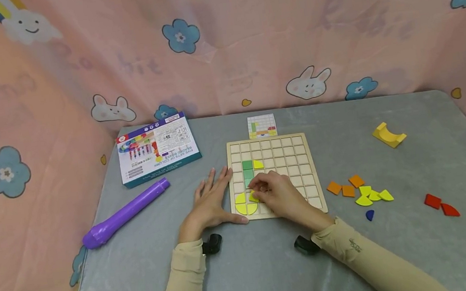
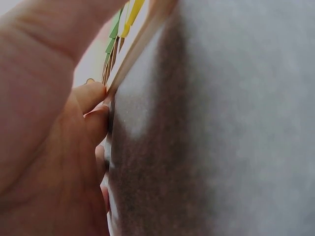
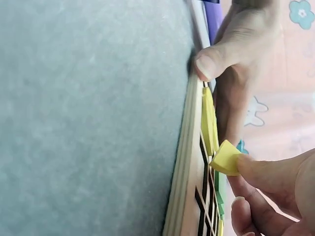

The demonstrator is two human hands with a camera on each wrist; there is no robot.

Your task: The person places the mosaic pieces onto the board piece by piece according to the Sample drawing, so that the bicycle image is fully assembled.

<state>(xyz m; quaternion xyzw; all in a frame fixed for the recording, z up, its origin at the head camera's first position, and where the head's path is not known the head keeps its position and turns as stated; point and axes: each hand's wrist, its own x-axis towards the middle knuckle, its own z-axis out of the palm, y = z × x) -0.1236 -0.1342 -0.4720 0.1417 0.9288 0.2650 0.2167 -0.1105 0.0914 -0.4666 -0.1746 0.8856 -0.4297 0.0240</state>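
Note:
Near the lower left of the wooden grid board [image 1: 268, 143], my right hand [image 1: 280, 195] pinches a small yellow tile [image 3: 227, 158] between thumb and fingers, just over the squares. My left hand [image 1: 210, 201] lies along the board's left side with its fingers spread and straight. Its thumb touches the front left corner. Yellow quarter-round pieces [image 1: 241, 207] sit in the lower left squares. Green square tiles [image 1: 247, 165] form a column above them, and one yellow quarter-round [image 1: 258, 164] sits to the right of the top green tile. My right hand hides part of the board.
A pattern card [image 1: 262, 126] lies behind the board. To the left are a printed box [image 1: 157, 150] and a purple tube [image 1: 128, 214]. On the right lie orange squares [image 1: 348, 191], yellow pieces [image 1: 364, 200], a blue piece [image 1: 370, 215], red pieces [image 1: 433, 201] and a yellow arched block [image 1: 389, 136].

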